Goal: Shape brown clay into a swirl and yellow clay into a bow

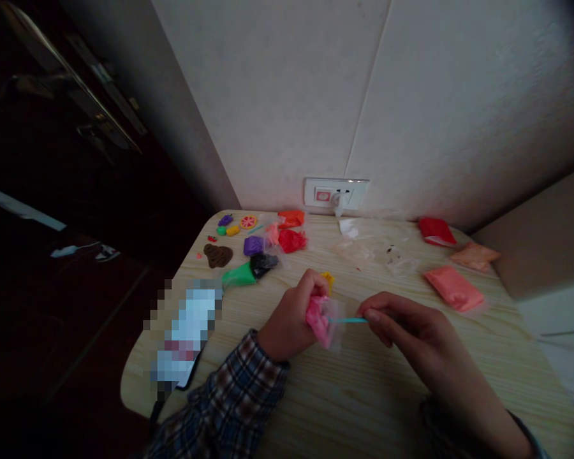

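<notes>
My left hand [294, 319] is closed around a clear plastic bag of pink modelling clay [318, 319], its open end facing right. Between the thumb and fingers of my right hand [402, 328] is a thin blue stick [349, 320], whose far end reaches into the mouth of the bag, at the clay. Just behind my left hand a bit of yellow clay [328, 279] shows, partly hidden by the fingers. A packet of green clay [239, 275] and a black one [263, 263] lie to the left of that hand.
A brown coiled clay piece [218, 255] and small fruit shapes [232, 231] sit back left, beside purple [253, 245] and red [291, 240] packets. A phone [191, 331] lies at left. Coral packets [455, 289] are at right, crumpled clear wrappers [375, 254] near the wall socket [335, 193].
</notes>
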`<state>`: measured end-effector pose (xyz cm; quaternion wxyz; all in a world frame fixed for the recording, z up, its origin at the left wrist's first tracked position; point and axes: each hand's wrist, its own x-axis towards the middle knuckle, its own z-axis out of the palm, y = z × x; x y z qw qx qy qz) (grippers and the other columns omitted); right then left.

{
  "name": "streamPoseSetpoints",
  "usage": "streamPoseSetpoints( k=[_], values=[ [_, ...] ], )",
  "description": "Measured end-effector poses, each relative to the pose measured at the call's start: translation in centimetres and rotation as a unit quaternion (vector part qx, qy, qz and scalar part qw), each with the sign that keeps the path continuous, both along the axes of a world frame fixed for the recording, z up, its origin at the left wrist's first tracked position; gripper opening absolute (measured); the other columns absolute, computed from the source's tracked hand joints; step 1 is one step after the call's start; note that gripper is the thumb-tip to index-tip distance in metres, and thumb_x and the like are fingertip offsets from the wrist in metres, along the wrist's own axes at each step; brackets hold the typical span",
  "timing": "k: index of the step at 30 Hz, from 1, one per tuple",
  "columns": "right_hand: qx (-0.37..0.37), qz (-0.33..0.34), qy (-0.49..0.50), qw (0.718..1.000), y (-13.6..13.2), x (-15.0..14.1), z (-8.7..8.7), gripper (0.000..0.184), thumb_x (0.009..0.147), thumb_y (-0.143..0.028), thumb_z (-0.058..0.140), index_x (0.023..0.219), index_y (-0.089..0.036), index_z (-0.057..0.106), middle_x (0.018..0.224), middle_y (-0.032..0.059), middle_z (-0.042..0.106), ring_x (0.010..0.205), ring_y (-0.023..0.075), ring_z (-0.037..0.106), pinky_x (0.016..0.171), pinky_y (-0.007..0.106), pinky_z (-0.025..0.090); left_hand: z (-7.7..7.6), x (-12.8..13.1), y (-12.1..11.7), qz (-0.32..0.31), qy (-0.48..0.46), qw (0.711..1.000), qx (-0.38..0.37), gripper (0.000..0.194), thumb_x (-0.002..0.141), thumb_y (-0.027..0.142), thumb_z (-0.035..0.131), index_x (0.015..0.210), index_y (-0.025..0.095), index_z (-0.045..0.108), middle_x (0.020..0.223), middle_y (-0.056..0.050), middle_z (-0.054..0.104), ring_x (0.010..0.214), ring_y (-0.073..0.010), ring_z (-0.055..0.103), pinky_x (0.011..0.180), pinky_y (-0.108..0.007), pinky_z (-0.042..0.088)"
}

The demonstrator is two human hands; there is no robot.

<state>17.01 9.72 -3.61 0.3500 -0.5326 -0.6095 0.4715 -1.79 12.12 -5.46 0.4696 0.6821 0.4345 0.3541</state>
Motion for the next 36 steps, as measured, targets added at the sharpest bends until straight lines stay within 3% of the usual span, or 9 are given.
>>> streamPoseSetpoints(
  k=[8,12,19,24,28,36],
  values=[
    [0.16,0.003,-0.144,0.977,-1.2,-0.3,1.5,0.021,0.087,-0.035,0.051,0.076,-0.025,0.066,0.069,-0.0007,0.07,0.059,0.0137,0.064,0.054,0.022,0.046,-0.5,-0.1,0.2,-0.01,0.087,0.994,0.07,0.016,0.071,0.016,0.049,0.081,0.022,0.038,0.07,0.005,0.045,0.062,-0.0111,0.044,0.06,-0.022,0.035],
    [0.177,-0.01,-0.186,0.966,-1.6,-0.7,1.1,0.026,0.089,-0.038,0.047,0.074,-0.025,0.065,0.067,0.0018,0.07,0.056,0.0166,0.064,0.053,0.026,0.046,-0.9,-0.2,0.3,-0.019,0.125,0.989,0.081,0.017,0.071,0.014,0.047,0.083,0.021,0.039,0.074,0.004,0.047,0.065,-0.0118,0.045,0.063,-0.023,0.036],
    [0.07,-0.024,-0.163,0.984,-1.8,-1.7,1.0,0.026,0.086,-0.039,0.047,0.071,-0.024,0.063,0.062,0.0019,0.068,0.055,0.018,0.062,0.053,0.027,0.04,-0.8,-0.3,0.3,-0.011,0.119,0.99,0.075,0.018,0.07,0.014,0.049,0.083,0.022,0.038,0.073,0.005,0.046,0.065,-0.0117,0.045,0.062,-0.023,0.036],
    [-0.05,0.029,-0.029,0.998,-0.9,-1.8,0.0,0.028,0.081,-0.043,0.051,0.067,-0.021,0.062,0.056,-0.0003,0.055,0.052,0.0135,0.049,0.051,0.025,0.034,-0.4,0.0,0.0,0.008,0.037,0.997,0.062,0.016,0.075,0.022,0.052,0.077,0.022,0.035,0.067,0.006,0.041,0.059,-0.0105,0.041,0.058,-0.023,0.032],
    [-0.142,0.073,0.103,0.982,-0.3,-1.9,-1.2,0.039,0.077,-0.054,0.056,0.062,-0.018,0.056,0.051,-0.0043,0.04,0.049,0.0099,0.035,0.048,0.024,0.028,-0.9,0.1,-0.2,0.011,-0.026,0.999,0.037,0.021,0.076,0.026,0.056,0.077,0.021,0.036,0.068,0.006,0.042,0.059,-0.01,0.04,0.057,-0.023,0.031],
    [-0.162,0.074,0.159,0.971,-0.3,-2.2,-1.6,0.041,0.076,-0.055,0.06,0.062,-0.017,0.056,0.057,-0.0035,0.042,0.055,0.0097,0.036,0.052,0.024,0.028,-0.7,0.4,-0.4,-0.009,-0.128,0.991,-0.038,0.028,0.075,0.027,0.064,0.077,0.021,0.037,0.064,0.007,0.04,0.056,-0.0092,0.038,0.054,-0.023,0.03]
  ],
)
